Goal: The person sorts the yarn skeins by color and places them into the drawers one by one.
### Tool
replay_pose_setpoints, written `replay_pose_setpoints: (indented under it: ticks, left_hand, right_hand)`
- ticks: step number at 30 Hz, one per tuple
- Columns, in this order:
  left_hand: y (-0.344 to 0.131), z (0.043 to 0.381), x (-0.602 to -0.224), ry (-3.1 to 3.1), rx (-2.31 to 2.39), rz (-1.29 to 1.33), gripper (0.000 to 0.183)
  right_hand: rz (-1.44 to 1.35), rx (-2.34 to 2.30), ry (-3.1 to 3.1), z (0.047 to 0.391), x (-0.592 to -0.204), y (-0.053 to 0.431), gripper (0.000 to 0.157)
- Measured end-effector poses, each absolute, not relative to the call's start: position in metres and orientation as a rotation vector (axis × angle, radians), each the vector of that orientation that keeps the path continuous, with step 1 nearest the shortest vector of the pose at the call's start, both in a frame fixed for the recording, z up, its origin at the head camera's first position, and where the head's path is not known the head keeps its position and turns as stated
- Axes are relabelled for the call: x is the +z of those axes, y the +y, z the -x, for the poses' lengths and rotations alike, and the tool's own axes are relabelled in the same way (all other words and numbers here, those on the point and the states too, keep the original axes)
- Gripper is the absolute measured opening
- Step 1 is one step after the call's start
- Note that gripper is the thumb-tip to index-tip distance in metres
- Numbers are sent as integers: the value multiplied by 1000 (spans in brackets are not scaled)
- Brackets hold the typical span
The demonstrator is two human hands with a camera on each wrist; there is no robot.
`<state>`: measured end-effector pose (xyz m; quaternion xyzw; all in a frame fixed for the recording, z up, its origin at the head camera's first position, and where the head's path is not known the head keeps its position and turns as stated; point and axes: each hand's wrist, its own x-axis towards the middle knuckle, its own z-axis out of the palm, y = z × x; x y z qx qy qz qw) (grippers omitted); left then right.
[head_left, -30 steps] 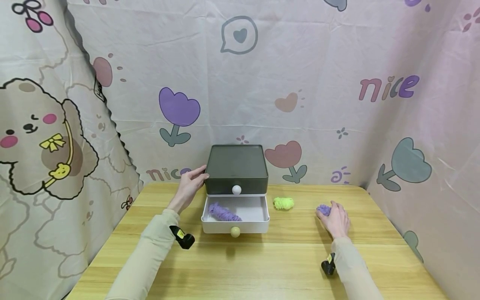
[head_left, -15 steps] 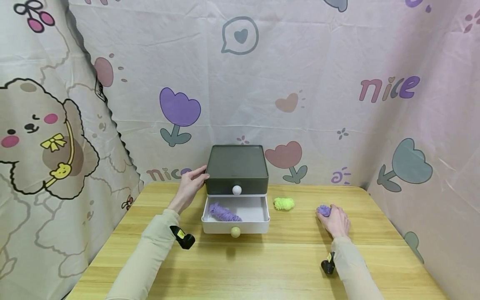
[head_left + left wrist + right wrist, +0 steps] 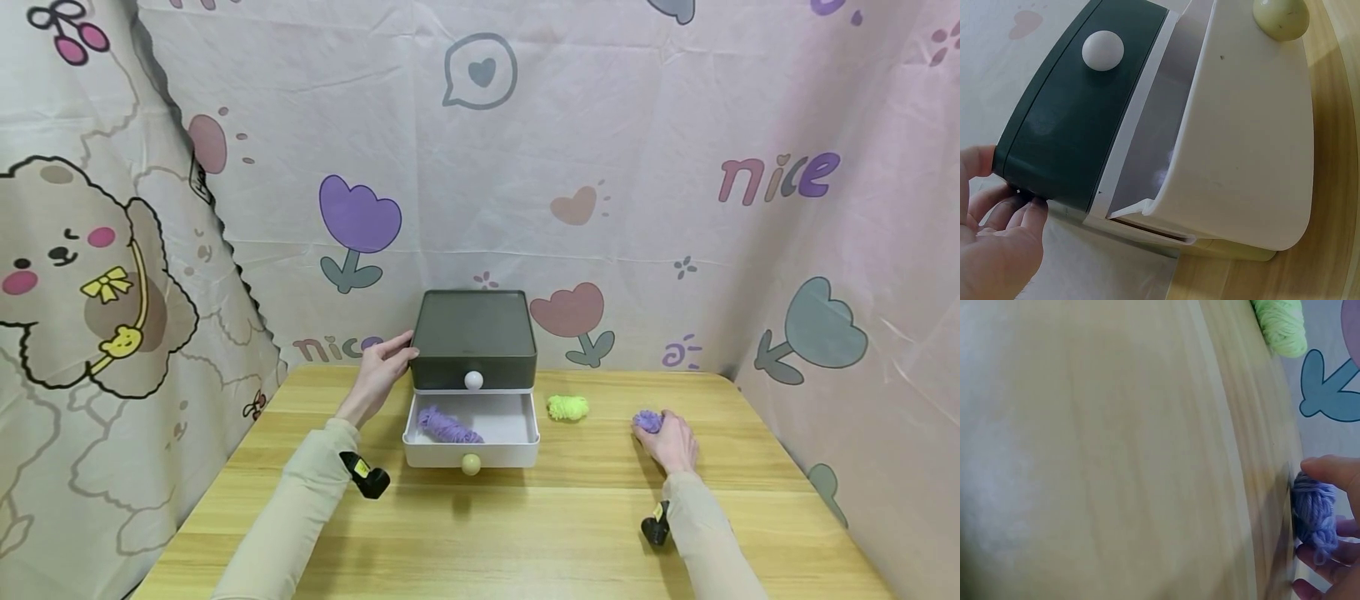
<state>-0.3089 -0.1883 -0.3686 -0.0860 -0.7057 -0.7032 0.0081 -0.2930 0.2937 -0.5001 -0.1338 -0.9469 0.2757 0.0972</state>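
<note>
My left hand (image 3: 378,367) lies flat-fingered against the left side of the dark green drawer box (image 3: 474,337), steadying it. Right of the box, my right hand (image 3: 672,442) curls round the purple yarn bundle (image 3: 647,420) on the bench (image 3: 525,525). Best pinch deep so no loose strand trails. White drawer (image 3: 471,432) stands open, purple yarn (image 3: 447,425) inside.

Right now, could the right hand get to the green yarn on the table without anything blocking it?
Probably yes. The green yarn lies in the open on the table, right of the open drawer. Bare wood separates it from the right hand, though that hand already grips purple yarn.
</note>
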Motion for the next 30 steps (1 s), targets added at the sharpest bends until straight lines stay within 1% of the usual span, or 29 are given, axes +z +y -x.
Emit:
replay_pose_setpoints:
  ticks: [13,30]
  left_hand:
    - [-187,309,-370,-2196,-2195,247,55]
    - [-188,309,-369,-2208,-2180,275,54]
  right_hand:
    - [366,928,-2771,294,-503,296,79]
    - [434,1182,-2669,297,-503,301,83]
